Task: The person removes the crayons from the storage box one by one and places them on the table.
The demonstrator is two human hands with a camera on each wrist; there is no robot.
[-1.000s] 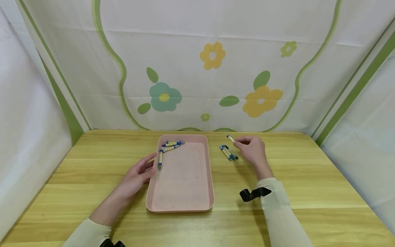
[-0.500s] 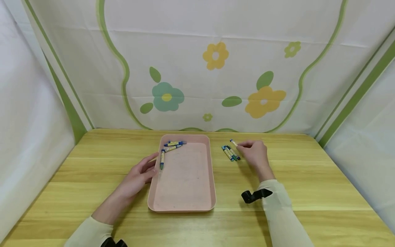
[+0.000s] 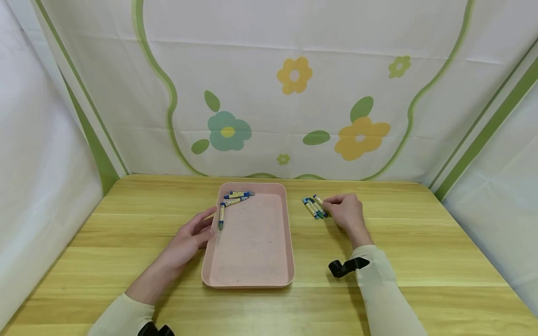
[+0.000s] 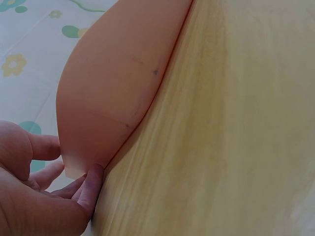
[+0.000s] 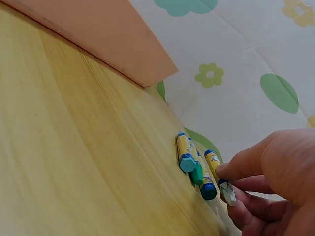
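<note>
A pink tray (image 3: pixel 290 233) lies in the middle of the wooden table (image 3: pixel 420 242). Three blue-and-yellow crayons (image 3: pixel 237 195) lie in its far left corner. My left hand (image 3: pixel 195 232) rests on the table with relaxed fingers touching the tray's left wall (image 4: pixel 123 73). To the right of the tray, a small bunch of crayons (image 3: pixel 312 208) lies on the table. My right hand (image 3: pixel 342 210) pinches one more crayon (image 5: pixel 220 178) by its end and holds it low against the right side of that bunch (image 5: pixel 194 164).
Flowered cloth walls (image 3: pixel 294 93) close in the table at the back and both sides. A black camera mount (image 3: pixel 342 266) sits on my right wrist. Bare wood lies in front of the tray and at the far right.
My right hand has lowered the crayon from above the table down beside the bunch. My left hand and the tray have stayed put.
</note>
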